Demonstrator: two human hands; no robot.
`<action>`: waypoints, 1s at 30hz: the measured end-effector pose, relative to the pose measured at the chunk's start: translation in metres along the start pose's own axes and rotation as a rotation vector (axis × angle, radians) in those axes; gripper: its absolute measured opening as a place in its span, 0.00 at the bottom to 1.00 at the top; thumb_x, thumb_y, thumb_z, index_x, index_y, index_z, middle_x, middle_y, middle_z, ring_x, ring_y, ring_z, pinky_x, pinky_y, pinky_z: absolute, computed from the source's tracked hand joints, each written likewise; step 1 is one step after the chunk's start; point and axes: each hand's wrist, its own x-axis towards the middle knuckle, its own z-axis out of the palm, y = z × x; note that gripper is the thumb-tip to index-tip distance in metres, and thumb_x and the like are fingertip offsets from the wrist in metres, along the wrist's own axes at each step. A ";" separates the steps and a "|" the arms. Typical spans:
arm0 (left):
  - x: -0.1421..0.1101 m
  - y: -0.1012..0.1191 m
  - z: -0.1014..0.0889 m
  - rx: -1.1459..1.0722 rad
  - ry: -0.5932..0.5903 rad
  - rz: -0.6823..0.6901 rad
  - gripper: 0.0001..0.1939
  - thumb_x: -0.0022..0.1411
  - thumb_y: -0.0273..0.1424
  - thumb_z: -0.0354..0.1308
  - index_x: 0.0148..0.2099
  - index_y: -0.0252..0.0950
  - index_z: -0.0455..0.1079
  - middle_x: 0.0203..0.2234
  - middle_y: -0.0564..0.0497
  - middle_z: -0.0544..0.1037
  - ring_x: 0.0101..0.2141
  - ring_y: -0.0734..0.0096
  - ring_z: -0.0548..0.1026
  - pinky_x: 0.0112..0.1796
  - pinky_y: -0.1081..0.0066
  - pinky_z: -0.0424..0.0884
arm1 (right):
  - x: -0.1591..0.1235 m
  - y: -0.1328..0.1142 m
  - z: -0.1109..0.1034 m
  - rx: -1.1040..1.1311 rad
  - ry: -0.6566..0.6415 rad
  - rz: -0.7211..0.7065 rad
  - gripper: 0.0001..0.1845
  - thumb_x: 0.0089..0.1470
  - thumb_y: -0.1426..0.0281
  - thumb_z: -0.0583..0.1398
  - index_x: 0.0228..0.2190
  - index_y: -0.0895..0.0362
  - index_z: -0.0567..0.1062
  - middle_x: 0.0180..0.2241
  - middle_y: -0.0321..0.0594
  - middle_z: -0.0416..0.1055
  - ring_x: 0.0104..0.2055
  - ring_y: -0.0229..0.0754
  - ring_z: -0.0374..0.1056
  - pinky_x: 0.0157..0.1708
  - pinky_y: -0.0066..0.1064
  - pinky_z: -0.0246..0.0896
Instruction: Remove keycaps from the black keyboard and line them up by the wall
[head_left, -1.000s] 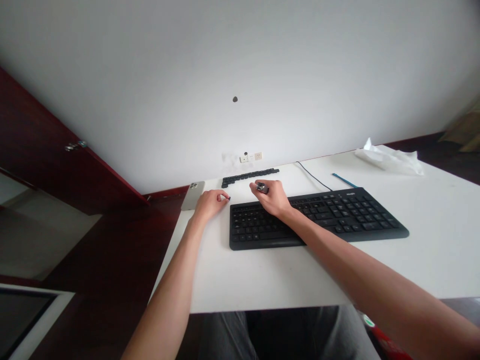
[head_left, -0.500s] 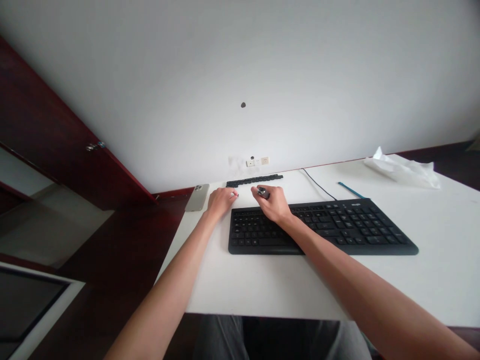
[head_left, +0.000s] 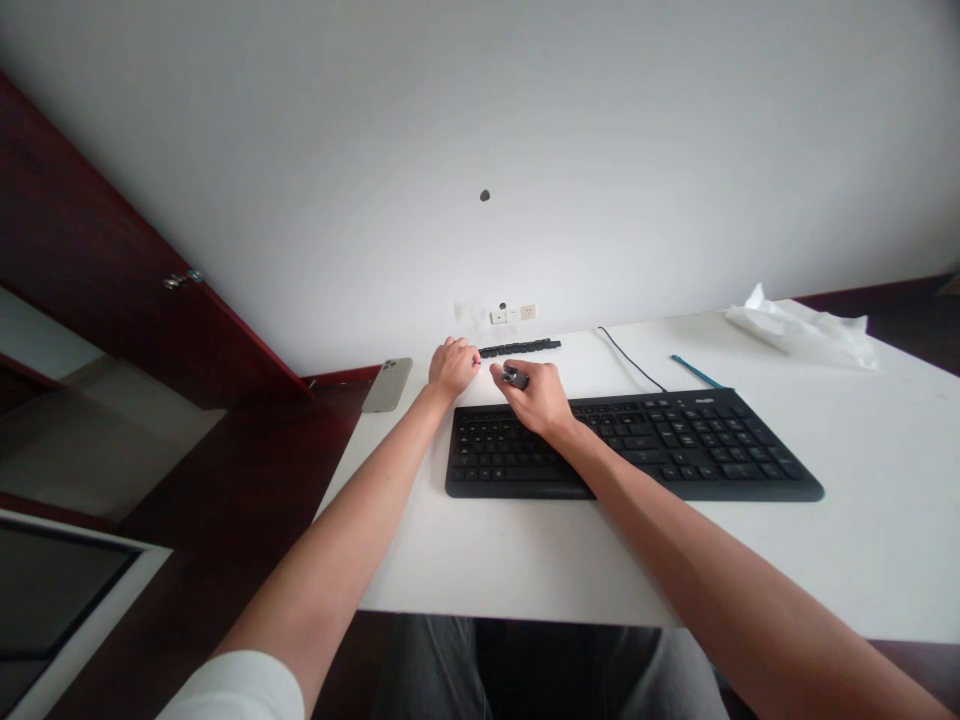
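Observation:
My left hand (head_left: 454,368) is closed in a pinch at the left end of a row of black keycaps (head_left: 521,348), which lies along the back of the desk. A tiny dark piece, apparently a keycap (head_left: 477,362), shows at its fingertips. My right hand (head_left: 541,398) is wrapped round a short dark tool with a shiny metal end (head_left: 515,376); its exact kind is unclear. That hand hovers over or rests on the upper left of a black keyboard (head_left: 690,445), and its forearm crosses the keys. Hand and forearm hide part of the keyboard.
A phone (head_left: 388,385) lies face down at the desk's left edge. Behind the keyboard are its black cable (head_left: 631,358) and a thin blue stick (head_left: 696,371). A crumpled white plastic bag (head_left: 802,330) lies at the back right of the white desk (head_left: 517,560). Wall sockets (head_left: 514,314) sit behind.
My left hand has moved forward to the left end of the keycap row and now covers it. My right hand has shifted slightly left and forward with the tool. The view has tilted a little.

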 end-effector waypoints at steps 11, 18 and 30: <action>0.000 -0.001 0.002 0.050 0.019 -0.051 0.09 0.68 0.28 0.55 0.40 0.40 0.77 0.42 0.43 0.78 0.48 0.53 0.71 0.48 0.60 0.64 | 0.000 0.003 0.000 0.010 0.004 0.002 0.28 0.66 0.53 0.55 0.19 0.55 0.59 0.20 0.31 0.49 0.29 0.39 0.39 0.28 0.32 0.43; -0.017 0.008 -0.006 0.053 0.085 -0.109 0.09 0.67 0.29 0.58 0.48 0.40 0.74 0.45 0.44 0.77 0.48 0.52 0.72 0.47 0.61 0.66 | 0.000 0.002 -0.001 0.017 0.010 0.001 0.27 0.65 0.56 0.57 0.19 0.56 0.58 0.19 0.31 0.49 0.28 0.38 0.41 0.28 0.32 0.42; -0.083 0.044 -0.034 -0.454 0.133 -0.076 0.08 0.63 0.29 0.58 0.39 0.40 0.80 0.17 0.58 0.68 0.22 0.71 0.66 0.30 0.70 0.59 | 0.008 0.004 0.008 0.563 0.199 0.401 0.30 0.61 0.50 0.61 0.18 0.52 0.56 0.16 0.30 0.50 0.19 0.34 0.47 0.19 0.31 0.45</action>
